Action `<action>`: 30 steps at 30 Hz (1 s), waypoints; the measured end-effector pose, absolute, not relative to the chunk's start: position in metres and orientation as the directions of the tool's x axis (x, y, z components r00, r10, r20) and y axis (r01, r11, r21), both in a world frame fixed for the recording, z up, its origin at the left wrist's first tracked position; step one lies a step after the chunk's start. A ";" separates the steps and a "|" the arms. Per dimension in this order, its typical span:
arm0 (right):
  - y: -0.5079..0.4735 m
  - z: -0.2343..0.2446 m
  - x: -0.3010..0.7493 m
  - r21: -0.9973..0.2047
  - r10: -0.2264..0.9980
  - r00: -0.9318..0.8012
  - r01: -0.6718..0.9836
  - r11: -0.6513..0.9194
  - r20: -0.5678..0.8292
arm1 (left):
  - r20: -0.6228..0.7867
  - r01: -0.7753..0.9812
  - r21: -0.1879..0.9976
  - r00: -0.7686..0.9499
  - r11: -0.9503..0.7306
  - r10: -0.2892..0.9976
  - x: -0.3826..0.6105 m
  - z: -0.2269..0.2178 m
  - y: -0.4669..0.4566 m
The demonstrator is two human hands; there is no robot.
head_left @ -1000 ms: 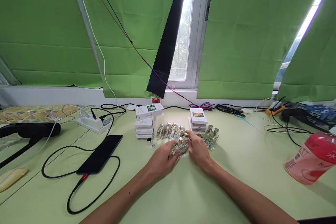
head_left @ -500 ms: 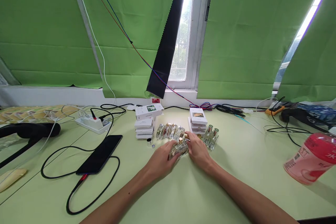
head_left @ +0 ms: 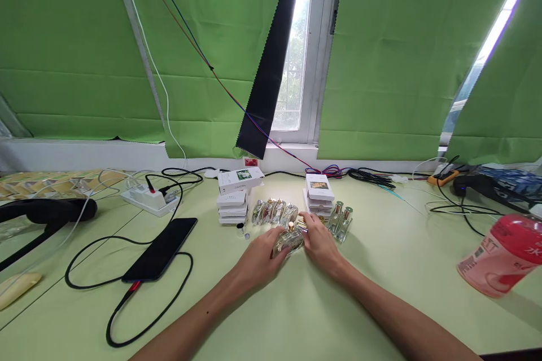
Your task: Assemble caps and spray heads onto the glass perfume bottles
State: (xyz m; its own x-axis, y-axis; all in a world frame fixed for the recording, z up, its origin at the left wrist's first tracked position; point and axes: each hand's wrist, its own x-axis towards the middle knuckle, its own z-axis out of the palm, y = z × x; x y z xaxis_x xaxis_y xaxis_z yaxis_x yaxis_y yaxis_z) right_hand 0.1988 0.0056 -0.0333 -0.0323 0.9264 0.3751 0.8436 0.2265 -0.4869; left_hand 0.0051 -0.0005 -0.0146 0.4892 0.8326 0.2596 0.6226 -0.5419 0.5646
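My left hand (head_left: 263,254) is closed around a clear glass perfume bottle (head_left: 288,241) with a gold neck, held low over the table. My right hand (head_left: 320,241) is close by on the right, its fingers bent around a small shiny gold piece (head_left: 302,224) that looks like a cap. Its far side is hidden by the fingers. Just beyond, several clear perfume bottles (head_left: 278,211) stand in a row. Right of my right hand are two slim glass bottles (head_left: 345,224) with greenish-gold tops. A small dark cap (head_left: 240,229) sits left of the row.
White boxes are stacked at the left (head_left: 232,207) and at the right (head_left: 319,187) behind the bottles. A black phone (head_left: 161,249) with its cable lies to the left, near a white power strip (head_left: 150,198). A pink drink bottle (head_left: 499,256) stands at far right.
My right fingers have shifted slightly, and more of the shiny gold piece shows between them. My left hand and its perfume bottle stay in place.
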 end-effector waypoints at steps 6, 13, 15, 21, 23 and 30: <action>0.007 -0.035 0.198 -0.484 0.929 -0.016 0.850 0.207 0.370 | 0.276 0.600 0.578 0.495 -0.554 0.824 0.006 -0.014 0.000; 0.003 -0.024 0.197 -0.504 0.968 -0.004 0.853 0.134 0.250 | 0.263 0.601 0.589 0.490 -0.540 0.831 0.005 -0.012 -0.002; 0.002 -0.022 0.197 -0.507 0.972 0.002 0.853 0.120 0.234 | 0.258 0.602 0.590 0.490 -0.538 0.832 0.005 -0.012 -0.001; 0.001 -0.019 0.196 -0.493 0.979 0.010 0.865 0.094 0.204 | 0.256 0.604 0.583 0.498 -0.544 0.828 0.005 -0.012 0.000; 0.001 -0.019 0.196 -0.477 0.981 0.012 0.875 0.084 0.194 | 0.248 0.608 0.579 0.505 -0.544 0.827 0.005 -0.011 -0.001; 0.001 -0.024 0.197 -0.428 0.983 -0.010 0.899 0.089 0.183 | 0.236 0.612 0.577 0.509 -0.541 0.828 0.004 -0.010 -0.001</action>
State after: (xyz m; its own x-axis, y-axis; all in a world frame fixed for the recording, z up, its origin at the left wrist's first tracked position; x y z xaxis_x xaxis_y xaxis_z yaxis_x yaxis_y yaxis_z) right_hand 0.1966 0.0011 -0.0235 -0.0098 0.9831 0.1829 0.8993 0.0887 -0.4282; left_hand 0.0043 -0.0010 -0.0102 0.5091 0.8277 0.2362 0.6123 -0.5411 0.5765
